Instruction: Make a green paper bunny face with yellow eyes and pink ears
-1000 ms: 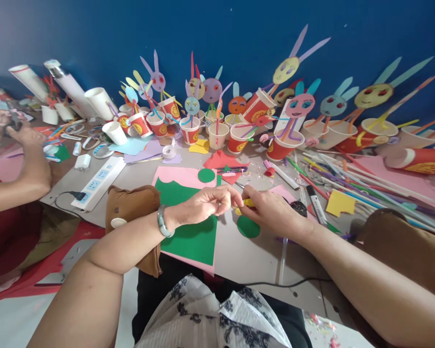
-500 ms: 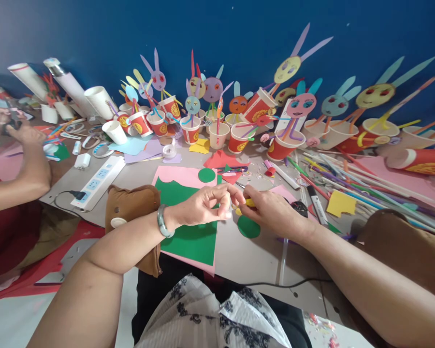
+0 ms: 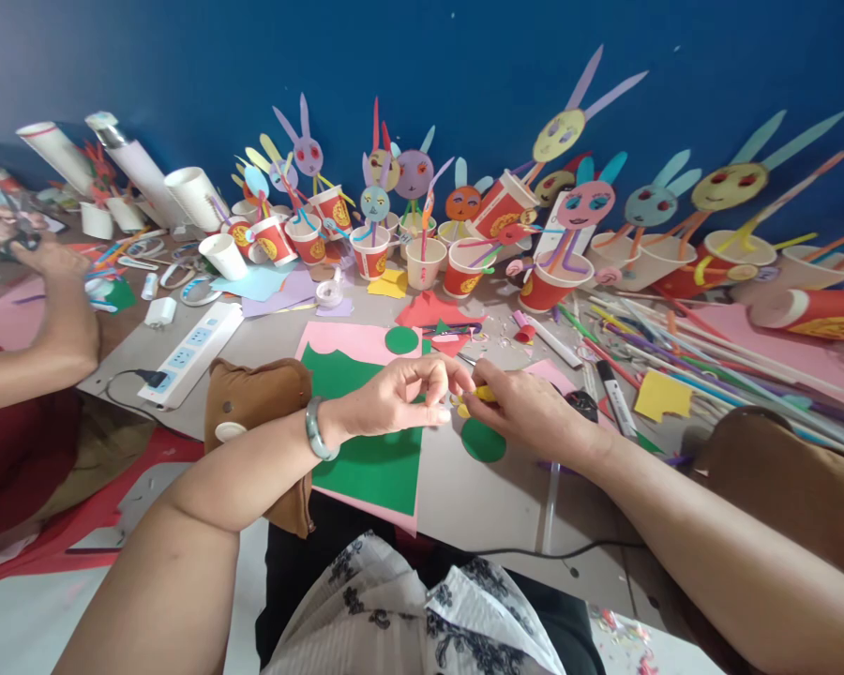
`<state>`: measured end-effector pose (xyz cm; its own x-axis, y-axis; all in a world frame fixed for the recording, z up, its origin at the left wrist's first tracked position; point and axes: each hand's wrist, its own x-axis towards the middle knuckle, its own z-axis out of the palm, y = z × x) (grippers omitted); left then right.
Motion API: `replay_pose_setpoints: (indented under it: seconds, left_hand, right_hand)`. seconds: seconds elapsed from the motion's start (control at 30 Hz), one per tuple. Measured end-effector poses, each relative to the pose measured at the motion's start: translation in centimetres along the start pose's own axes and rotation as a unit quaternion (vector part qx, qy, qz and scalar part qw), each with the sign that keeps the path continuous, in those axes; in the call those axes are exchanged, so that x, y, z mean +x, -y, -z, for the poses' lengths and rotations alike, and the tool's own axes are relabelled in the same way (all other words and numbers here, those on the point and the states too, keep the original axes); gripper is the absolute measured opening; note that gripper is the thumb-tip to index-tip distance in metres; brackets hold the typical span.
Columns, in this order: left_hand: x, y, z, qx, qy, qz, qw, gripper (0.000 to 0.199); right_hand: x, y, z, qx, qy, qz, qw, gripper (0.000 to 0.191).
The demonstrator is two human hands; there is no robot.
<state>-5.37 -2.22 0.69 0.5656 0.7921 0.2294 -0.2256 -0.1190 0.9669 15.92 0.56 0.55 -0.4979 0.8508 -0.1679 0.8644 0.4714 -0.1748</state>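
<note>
Change: left hand (image 3: 418, 394) has opened up at the thumb. Thumb now stands clear of the index finger, with a gap between them; a second ago it was tucked in under the curled fingers. Right hand (image 3: 524, 412) looks unchanged, clamped on a small yellow piece (image 3: 489, 394) between thumb and fingers. My read: left is resetting its grip, right is doing the holding.

Piece sits over the table (image 3: 443, 497), between its middle and its near edge, just above a green disc (image 3: 484, 442). Green sheet (image 3: 372, 478) lies on a pink sheet (image 3: 327, 336), running to the near edge under the left hand; second green disc (image 3: 401, 339) at its far right corner.

Can't make out: piece's full shape, right fingers cover most of it. Yellow spots (image 3: 462, 410) by the right fingertips may be the same piece or scraps. Left fingertips are at the right hand's; contact or a shared pinch, can't tell. Dark object (image 3: 580, 405) behind the right wrist is part hidden, unidentified. Brown cushion-like thing (image 3: 774, 497) is cut off at right.
</note>
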Motion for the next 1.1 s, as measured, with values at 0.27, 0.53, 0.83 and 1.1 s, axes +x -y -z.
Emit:
replay_pose_setpoints:
  seconds: [0.27,0.53,0.83,1.1]
  left_hand:
    - [-0.17,0.11,0.16,0.001,-0.001,-0.003,1.000,0.021]
    - [-0.13,-0.23,0.14,-0.010,0.007,0.000,1.000,0.020]
    - [-0.31,-0.08,0.21,-0.032,0.009,0.027,0.999,0.018]
    - [-0.47,0.35,0.45,-0.017,0.010,0.022,1.000,0.027]
  right_hand:
    - [-0.02,-0.07,-0.12,0.003,0.000,0.001,1.000,0.023]
    - [0.01,-0.02,-0.15,0.007,0.002,0.002,1.000,0.022]
    - [0.03,-0.24,-0.20,0.017,0.001,0.002,1.000,0.021]
    - [-0.05,-0.07,-0.07,0.023,0.003,0.008,1.000,0.020]
